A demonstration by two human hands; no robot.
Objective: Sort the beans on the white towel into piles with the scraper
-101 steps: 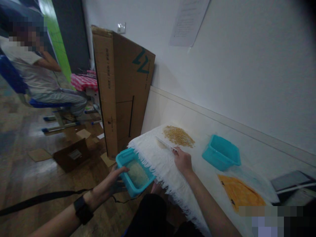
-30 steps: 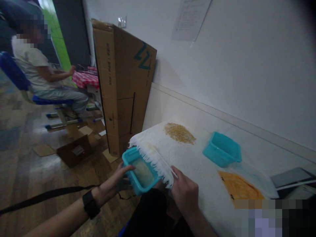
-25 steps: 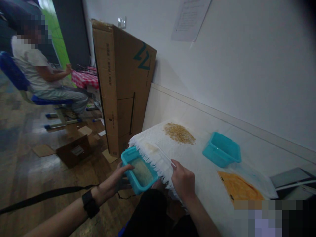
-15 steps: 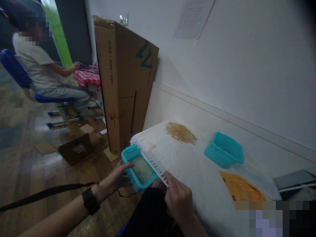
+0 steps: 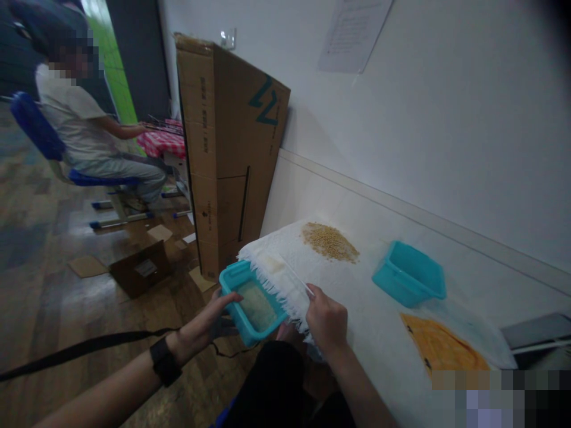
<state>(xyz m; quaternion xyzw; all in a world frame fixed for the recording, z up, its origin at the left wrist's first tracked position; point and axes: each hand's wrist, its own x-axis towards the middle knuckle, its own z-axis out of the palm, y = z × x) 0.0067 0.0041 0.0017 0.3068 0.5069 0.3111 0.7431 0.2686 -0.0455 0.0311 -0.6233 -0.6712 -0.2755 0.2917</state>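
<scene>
left hand: fingers hooked over the near rim of a teal plastic tub, clamped on it

teal plastic tub: sat just off the left fringed edge of the white fringed cloth, with the fringe draped over its right rim and pale grain inside

thin white flat strip: lay on the cloth's left corner, long axis running up and left from the right hand, roughly along the tub's long side

right hand: closed round the strip's near end, at the cloth's near edge

nearer hand: the right, tbh, since the strip was just right of the tub

heap of tan grain: on the cloth's far side, well apart from both hands
</scene>
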